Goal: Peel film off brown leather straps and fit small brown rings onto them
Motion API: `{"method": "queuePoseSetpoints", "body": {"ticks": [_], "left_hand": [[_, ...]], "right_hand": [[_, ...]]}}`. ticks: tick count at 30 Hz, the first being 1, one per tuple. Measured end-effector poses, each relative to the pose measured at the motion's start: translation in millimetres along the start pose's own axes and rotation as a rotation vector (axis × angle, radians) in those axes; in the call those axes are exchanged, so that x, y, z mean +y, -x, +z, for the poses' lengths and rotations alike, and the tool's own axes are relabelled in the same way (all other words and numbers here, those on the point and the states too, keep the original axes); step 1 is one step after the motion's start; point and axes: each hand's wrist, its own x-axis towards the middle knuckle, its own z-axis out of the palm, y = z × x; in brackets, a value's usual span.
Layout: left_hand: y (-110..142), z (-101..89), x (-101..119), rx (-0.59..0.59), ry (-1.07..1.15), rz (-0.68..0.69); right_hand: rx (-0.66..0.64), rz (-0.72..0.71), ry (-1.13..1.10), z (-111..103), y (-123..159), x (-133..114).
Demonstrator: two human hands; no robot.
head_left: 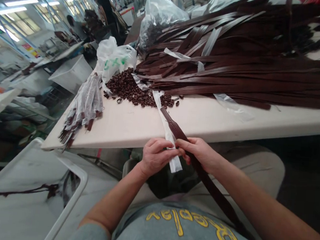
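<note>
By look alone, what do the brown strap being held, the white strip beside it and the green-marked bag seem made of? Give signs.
Brown strap: probably leather or imitation leather, from its smooth, low-sheen, bending band.
White strip: thin, flat and pale; plastic film or paper, unclear.
Green-marked bag: likely thin plastic, slightly glossy and crinkled.

Right-hand fingers [188,146] partly hide the brown strap [177,131].

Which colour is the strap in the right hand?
Dark brown; the strap shows best in the head view.
</note>
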Motion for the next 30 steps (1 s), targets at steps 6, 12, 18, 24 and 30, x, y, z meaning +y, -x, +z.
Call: {"method": "queuePoseSetpoints", "body": {"ticks": [6,12,18,24,30], "left_hand": [[16,-1.7,9,-0.095,0.068,-0.114],[35,-13.1,31,-0.02,0.479,-0.838],[21,0.6,37,-0.214,0.976,-1.362],[14,7.0,33,-0.327,1.056,-1.501],[12,10.0,32,-0.436,1.269,-1.668]], "right_hand": [[0.004,-0.049,0.104,5,-6,4],[0.12,-0.196,0.354,-2,4,-7],[0.09,-0.171,0.435,7,7,-9],[0.136,-0.206,0.51,-4,7,-5],[0.128,-0.203,0.471,-10,6,-7]]}}
